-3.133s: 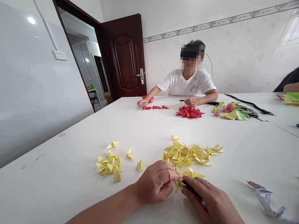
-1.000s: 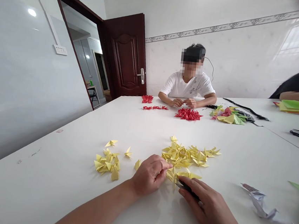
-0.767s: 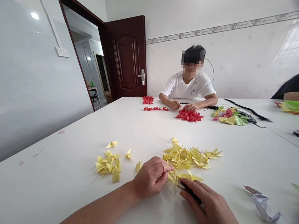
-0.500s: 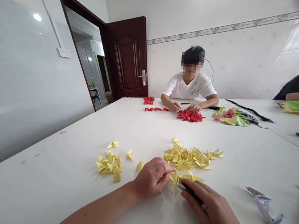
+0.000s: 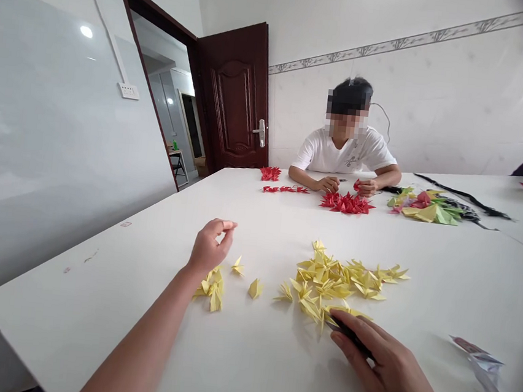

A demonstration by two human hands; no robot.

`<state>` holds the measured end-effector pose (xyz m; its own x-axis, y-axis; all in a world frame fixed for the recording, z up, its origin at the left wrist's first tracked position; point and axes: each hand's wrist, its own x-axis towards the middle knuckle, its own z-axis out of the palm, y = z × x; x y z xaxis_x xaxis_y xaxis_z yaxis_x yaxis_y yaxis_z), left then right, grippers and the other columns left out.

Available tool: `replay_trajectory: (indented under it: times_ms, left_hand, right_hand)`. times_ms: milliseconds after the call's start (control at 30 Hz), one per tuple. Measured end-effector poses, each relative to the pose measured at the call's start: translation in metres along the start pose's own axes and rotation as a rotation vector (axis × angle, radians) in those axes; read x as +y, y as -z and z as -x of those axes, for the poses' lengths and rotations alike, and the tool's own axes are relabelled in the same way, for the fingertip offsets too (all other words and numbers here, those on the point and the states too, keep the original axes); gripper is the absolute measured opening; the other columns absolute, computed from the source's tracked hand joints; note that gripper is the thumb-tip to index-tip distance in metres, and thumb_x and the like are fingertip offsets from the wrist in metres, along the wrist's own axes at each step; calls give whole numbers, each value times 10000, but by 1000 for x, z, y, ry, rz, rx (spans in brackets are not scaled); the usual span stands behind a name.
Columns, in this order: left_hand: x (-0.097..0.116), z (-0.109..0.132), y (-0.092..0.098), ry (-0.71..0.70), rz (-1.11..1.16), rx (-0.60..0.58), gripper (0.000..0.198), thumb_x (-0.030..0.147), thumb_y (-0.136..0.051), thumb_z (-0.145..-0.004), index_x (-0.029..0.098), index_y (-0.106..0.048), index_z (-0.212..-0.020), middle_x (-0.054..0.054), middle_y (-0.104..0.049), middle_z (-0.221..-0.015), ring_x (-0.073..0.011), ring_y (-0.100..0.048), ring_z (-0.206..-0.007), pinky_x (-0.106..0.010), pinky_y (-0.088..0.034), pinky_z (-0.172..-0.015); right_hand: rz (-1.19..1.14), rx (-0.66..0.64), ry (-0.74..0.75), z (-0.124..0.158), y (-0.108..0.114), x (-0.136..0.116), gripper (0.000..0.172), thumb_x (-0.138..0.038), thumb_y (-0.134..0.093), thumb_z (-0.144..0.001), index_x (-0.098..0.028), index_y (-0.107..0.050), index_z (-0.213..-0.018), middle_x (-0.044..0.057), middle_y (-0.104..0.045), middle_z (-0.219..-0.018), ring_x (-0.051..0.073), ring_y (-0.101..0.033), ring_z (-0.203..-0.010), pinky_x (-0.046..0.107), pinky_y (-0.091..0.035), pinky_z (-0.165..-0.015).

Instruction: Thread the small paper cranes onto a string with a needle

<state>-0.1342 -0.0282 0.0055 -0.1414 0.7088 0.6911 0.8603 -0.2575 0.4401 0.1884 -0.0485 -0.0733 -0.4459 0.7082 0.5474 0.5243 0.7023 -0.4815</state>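
Note:
My right hand [image 5: 382, 361] grips what look like slim black tweezers [image 5: 352, 339], their tip at the front edge of a large pile of yellow folded paper cranes [image 5: 323, 276]. My left hand [image 5: 213, 244] is raised over the left side of the table, thumb and fingers pinched together. Whatever may be between those fingertips is too small to make out. Below that hand and partly hidden by its wrist lies a smaller group of yellow cranes [image 5: 213, 290]. Single cranes [image 5: 237, 266] lie between the two groups, one loose crane [image 5: 255, 288] nearer the middle.
Across the white table [image 5: 246, 355] a person [image 5: 344, 148] handles red folded paper beside a red pile [image 5: 346, 203]. Colourful folded paper [image 5: 431, 206] and black cord [image 5: 465, 197] lie at the far right. A crumpled wrapper [image 5: 481, 362] rests near my right hand.
My left hand has left the large yellow pile and moved left and away from me, above the small group. My right hand keeps the tweezers by the pile. The person opposite has lifted a red piece.

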Motion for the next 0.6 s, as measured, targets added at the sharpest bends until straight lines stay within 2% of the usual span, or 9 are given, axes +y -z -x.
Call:
replay_trajectory:
  times_ms: [67,133,233,333,467,600]
  left_hand:
    - [-13,1,7,47,-25,-78,197,201,-471,-782,169,-641,-875,-72,-667,-935,-201,-598,-930,-341,-494,-785]
    - [-17,5,9,77,-37,-205,188,217,-492,-754,183,-657,-836,-58,-674,-907,-211,-591,-945,-327,-499,-759]
    - [-10,10,9,102,-37,-408,185,286,-521,-741,206,-675,-806,-41,-669,-875,-212,-590,-930,-289,-500,-686]
    - [-4,11,10,121,-43,-552,199,340,-554,-716,214,-685,-797,-39,-646,-904,-204,-595,-892,-292,-490,-719]
    - [-6,12,9,154,-53,-655,234,358,-571,-684,206,-687,-820,-44,-637,-947,-185,-606,-822,-295,-484,-739]
    - [-11,15,5,167,-63,-641,227,355,-531,-713,187,-669,-778,-47,-643,-885,-178,-607,-768,-284,-489,-684]
  right_hand:
    - [-1,0,-2,0,0,1,277,-359,-469,-886,-238,-609,-1092,55,-696,-959,186,-675,-788,242,-546,-632]
    - [-1,3,-20,0,1,0,276,-366,-465,-884,-241,-616,-1079,52,-697,-958,187,-675,-785,245,-546,-633]
    - [-8,12,-48,-1,1,-3,279,-375,-460,-883,-244,-625,-1066,52,-696,-960,192,-672,-783,254,-543,-630]
    - [-35,36,-65,-1,1,-6,285,-376,-447,-883,-243,-634,-1052,60,-697,-941,197,-670,-773,262,-540,-620]
    - [-50,41,-66,-1,1,-6,299,-375,-428,-885,-236,-636,-1049,71,-696,-917,203,-668,-766,274,-539,-620]
    - [-56,25,-69,-1,0,-5,294,-372,-427,-889,-236,-630,-1054,76,-692,-939,203,-662,-785,283,-539,-642]
